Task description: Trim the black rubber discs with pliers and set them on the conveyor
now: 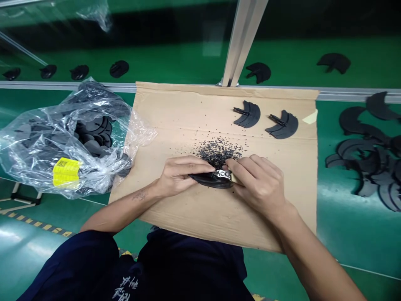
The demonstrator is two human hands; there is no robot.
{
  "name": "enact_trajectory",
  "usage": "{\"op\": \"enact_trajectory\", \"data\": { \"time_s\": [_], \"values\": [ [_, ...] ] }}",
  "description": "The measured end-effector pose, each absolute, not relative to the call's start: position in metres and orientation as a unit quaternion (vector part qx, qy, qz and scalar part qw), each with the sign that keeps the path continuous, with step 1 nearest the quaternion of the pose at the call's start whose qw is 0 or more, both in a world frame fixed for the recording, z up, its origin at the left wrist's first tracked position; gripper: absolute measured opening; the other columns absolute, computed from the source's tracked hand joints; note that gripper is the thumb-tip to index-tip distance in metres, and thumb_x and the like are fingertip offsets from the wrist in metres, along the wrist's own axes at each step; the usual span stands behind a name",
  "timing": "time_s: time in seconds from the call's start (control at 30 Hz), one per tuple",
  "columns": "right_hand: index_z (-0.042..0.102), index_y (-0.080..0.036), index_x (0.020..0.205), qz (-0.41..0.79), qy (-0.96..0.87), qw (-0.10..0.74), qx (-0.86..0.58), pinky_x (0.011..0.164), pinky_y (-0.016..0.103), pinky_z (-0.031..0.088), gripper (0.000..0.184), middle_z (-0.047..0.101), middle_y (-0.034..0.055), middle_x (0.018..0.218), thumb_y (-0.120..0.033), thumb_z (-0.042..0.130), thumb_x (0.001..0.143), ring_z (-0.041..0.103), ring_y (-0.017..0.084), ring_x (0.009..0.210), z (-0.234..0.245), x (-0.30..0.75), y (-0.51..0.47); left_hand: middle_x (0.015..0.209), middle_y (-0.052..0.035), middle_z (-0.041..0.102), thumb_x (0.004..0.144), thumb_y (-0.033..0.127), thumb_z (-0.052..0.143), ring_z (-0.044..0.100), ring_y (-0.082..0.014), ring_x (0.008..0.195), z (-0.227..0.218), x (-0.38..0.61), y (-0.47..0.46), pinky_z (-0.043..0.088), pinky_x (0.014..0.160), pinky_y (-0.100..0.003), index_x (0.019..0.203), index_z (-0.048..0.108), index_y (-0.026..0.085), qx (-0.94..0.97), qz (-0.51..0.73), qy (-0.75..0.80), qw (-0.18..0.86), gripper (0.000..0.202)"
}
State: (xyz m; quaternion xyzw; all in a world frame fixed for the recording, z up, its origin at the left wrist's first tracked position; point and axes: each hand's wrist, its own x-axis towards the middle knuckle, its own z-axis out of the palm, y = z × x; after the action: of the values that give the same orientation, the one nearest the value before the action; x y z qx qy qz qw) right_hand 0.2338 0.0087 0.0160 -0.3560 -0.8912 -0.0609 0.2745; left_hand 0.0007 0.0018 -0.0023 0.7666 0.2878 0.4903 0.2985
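Note:
My left hand [180, 175] grips a curved black plastic part [211, 182] by its left end, just above the cardboard sheet [194, 217]. In my right hand [258, 179] is a pair of small metal nippers [223, 174], its head lying against the top edge of that part. My right fingers hide most of the tool's handles. Just beyond both hands, a heap of tiny black plastic scraps [219, 152] spreads over the cardboard. Two similar black parts with thin stems, one [247, 113] and another [282, 124], lie farther back on the right.
A clear plastic bag [40, 146] full of black parts, with a yellow label [66, 172], sits at the left. Loose black parts [372, 159] are piled at the right. Along the back, more parts lie behind a metal rail [125, 87], near an upright metal post [244, 42].

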Motion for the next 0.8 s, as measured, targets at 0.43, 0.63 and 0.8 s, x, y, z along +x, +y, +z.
{"op": "enact_trajectory", "data": {
  "time_s": [0.43,0.63,0.8],
  "values": [
    [0.068,-0.017,0.102,0.061,-0.850,0.286,-0.438,0.064,0.029,0.045,0.018,0.070,0.0065,0.082,-0.013,0.056,0.089,0.061,0.018,0.071,0.005,0.245,0.018,0.101,-0.0079,0.076,0.094,0.022,0.065,0.073,-0.0145,0.092,0.005,0.000,-0.001,0.060,0.082,-0.026,0.115,0.069,0.018,0.793,0.425,0.326,0.290,0.022],
    [0.066,-0.016,0.097,0.001,-0.877,0.221,-0.426,0.067,0.032,0.042,0.015,0.068,0.0072,0.080,-0.015,0.056,0.086,0.057,0.021,0.074,0.003,0.243,0.022,0.110,-0.0093,0.074,0.102,0.054,0.044,0.071,-0.0190,0.102,0.022,-0.016,0.026,0.058,0.089,-0.030,0.116,0.065,0.015,0.681,0.414,0.471,0.379,0.047],
    [0.065,-0.016,0.097,-0.008,-0.881,0.231,-0.413,0.069,0.031,0.040,0.014,0.068,0.0061,0.083,-0.013,0.060,0.084,0.057,0.021,0.076,0.002,0.240,0.019,0.122,-0.0131,0.070,0.105,0.059,0.019,0.063,-0.0227,0.121,0.043,-0.047,0.117,0.049,0.106,-0.038,0.123,0.063,0.013,0.731,0.378,0.525,0.218,0.066]
  ]
}}
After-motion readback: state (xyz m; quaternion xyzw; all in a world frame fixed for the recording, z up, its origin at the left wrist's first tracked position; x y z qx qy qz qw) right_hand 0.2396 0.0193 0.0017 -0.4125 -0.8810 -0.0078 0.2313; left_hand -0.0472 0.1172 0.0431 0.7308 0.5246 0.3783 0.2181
